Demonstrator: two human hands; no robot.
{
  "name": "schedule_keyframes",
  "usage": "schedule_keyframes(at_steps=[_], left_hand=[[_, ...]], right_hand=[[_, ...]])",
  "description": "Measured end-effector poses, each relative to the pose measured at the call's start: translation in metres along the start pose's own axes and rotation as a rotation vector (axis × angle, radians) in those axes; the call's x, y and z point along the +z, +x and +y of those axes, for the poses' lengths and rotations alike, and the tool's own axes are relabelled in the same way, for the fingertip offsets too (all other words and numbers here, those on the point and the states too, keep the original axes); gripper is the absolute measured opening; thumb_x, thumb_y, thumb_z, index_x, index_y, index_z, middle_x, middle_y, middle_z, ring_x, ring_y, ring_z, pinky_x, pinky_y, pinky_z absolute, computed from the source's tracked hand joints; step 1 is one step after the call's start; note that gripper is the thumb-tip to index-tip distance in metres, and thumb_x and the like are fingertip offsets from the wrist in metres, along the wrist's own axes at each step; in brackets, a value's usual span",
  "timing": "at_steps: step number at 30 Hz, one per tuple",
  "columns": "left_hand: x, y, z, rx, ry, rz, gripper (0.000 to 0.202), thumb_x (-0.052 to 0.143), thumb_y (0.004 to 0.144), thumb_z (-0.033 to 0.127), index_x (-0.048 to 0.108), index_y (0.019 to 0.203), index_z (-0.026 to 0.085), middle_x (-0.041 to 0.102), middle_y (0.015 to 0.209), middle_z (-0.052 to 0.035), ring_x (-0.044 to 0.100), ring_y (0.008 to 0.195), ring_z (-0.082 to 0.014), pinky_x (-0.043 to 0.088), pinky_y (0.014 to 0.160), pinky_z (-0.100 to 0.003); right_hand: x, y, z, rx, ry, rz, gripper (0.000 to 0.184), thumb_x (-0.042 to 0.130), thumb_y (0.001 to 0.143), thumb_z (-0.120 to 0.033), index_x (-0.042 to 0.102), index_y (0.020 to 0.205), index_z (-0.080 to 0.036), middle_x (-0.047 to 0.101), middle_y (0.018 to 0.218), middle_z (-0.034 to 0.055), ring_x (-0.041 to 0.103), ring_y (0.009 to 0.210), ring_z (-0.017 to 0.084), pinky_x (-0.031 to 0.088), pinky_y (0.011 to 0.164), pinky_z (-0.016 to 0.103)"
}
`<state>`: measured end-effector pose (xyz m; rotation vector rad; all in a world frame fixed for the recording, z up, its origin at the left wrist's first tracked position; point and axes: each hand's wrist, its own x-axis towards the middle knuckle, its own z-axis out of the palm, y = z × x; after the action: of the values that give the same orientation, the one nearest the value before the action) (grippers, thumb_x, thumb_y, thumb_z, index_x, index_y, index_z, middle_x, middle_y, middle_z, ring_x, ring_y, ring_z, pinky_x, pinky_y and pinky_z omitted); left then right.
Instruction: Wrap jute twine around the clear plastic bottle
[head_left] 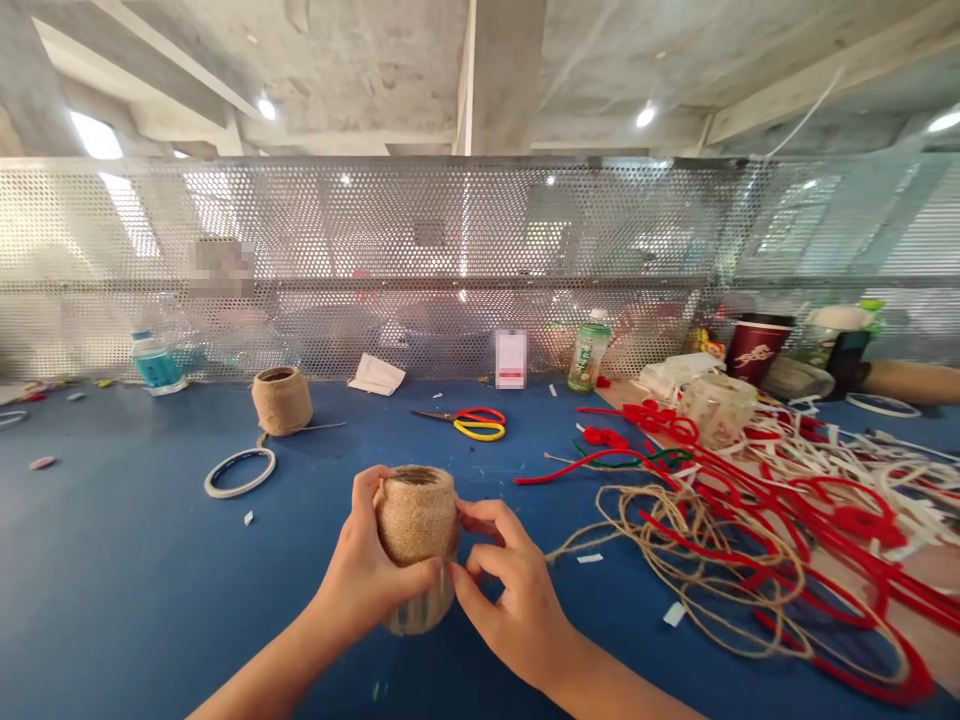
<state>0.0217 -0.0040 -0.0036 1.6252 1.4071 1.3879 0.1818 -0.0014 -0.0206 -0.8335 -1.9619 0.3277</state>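
A clear jar (418, 610) stands in front of me, its upper part wound with jute twine (417, 520) and its lower part bare. My left hand (367, 560) is wrapped round the jar's left side, thumb across its front. At the jar's right side, my right hand (514, 590) has its thumb and fingers bent against the edge of the winding. A strand of twine runs from behind that hand to a loose coil of jute twine (697, 560) on the right. Whether the right fingers pinch the strand itself is hidden.
Scissors (480, 423) lie beyond the jar. A twine-wrapped jar (282, 402) and a roll of tape (240, 472) are at left. Red and white strips (825, 500) crowd the right side. Bottles (590, 352) and a dark red cup (757, 350) stand near the perforated metal screen (420, 250).
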Motion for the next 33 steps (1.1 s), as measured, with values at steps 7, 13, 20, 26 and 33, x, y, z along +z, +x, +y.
schedule_keyframes(at_steps=[7, 13, 20, 26, 33], left_hand=[[0.0003, 0.0012, -0.0009, -0.004, 0.018, 0.016, 0.064, 0.061, 0.050, 0.028, 0.030, 0.105, 0.023, 0.052, 0.092, -0.0009, 0.052, 0.081, -0.0186, 0.042, 0.076, -0.034], [0.0004, 0.0015, 0.0000, 0.020, 0.026, 0.019, 0.063, 0.061, 0.051, 0.027, 0.029, 0.105, 0.023, 0.052, 0.091, -0.0001, 0.053, 0.079, -0.0171, 0.044, 0.074, -0.033], [0.0000, 0.0014, -0.0005, 0.037, 0.043, 0.020, 0.063, 0.063, 0.051, 0.030, 0.031, 0.104, 0.023, 0.054, 0.090, -0.0005, 0.055, 0.079, -0.0179, 0.046, 0.073, -0.033], [0.0011, 0.0010, -0.0041, 0.045, 0.044, 0.026, 0.065, 0.063, 0.051, 0.030, 0.031, 0.106, 0.023, 0.055, 0.094, -0.0017, 0.056, 0.081, -0.0192, 0.046, 0.074, -0.035], [0.0008, 0.0004, -0.0028, 0.024, 0.052, 0.018, 0.065, 0.062, 0.051, 0.030, 0.030, 0.107, 0.022, 0.054, 0.097, -0.0034, 0.054, 0.086, -0.0210, 0.044, 0.079, -0.038]], right_hand=[[-0.0015, 0.0005, -0.0001, -0.026, -0.002, -0.005, 0.022, 0.055, 0.072, -0.009, 0.049, 0.052, -0.014, 0.051, 0.106, 0.0080, 0.057, 0.096, 0.018, 0.049, 0.083, 0.031], [-0.0004, -0.0002, 0.0020, -0.031, 0.002, -0.015, 0.026, 0.055, 0.074, -0.010, 0.050, 0.049, -0.013, 0.050, 0.108, 0.0078, 0.056, 0.096, 0.018, 0.050, 0.083, 0.031], [0.0012, -0.0007, 0.0020, -0.036, 0.013, -0.013, 0.029, 0.052, 0.078, -0.010, 0.051, 0.049, -0.013, 0.050, 0.107, 0.0084, 0.056, 0.095, 0.018, 0.051, 0.082, 0.033], [0.0033, 0.0027, 0.0014, 0.002, 0.052, 0.016, 0.030, 0.053, 0.075, -0.008, 0.049, 0.046, -0.013, 0.049, 0.106, 0.0079, 0.054, 0.096, 0.018, 0.051, 0.085, 0.035], [0.0028, 0.0039, 0.0017, 0.130, 0.139, -0.012, 0.030, 0.056, 0.074, -0.009, 0.048, 0.045, -0.013, 0.047, 0.111, 0.0083, 0.053, 0.099, 0.018, 0.050, 0.088, 0.036]])
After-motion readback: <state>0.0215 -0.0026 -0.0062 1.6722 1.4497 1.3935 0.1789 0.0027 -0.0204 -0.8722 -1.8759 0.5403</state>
